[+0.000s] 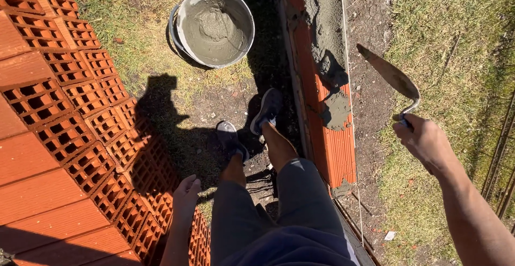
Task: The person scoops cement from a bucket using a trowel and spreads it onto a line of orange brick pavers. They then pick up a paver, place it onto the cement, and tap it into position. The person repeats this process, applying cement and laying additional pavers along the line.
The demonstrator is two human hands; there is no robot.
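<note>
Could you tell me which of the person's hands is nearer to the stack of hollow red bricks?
Left. The left hand hangs right at the edge of the brick stack; the right hand holds a trowel beyond the wall.

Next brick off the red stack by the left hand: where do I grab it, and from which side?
Probably the top brick nearest the left hand, on the stack edge facing the legs. Come from above and from that open side, gripping across its smooth long faces; the hollow cells face outward, so fingers could also hook in. The right hand holds the trowel.

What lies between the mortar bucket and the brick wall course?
In the head view, only shadowed grass and dirt lie between the bucket and the mortar-topped wall course.
</note>
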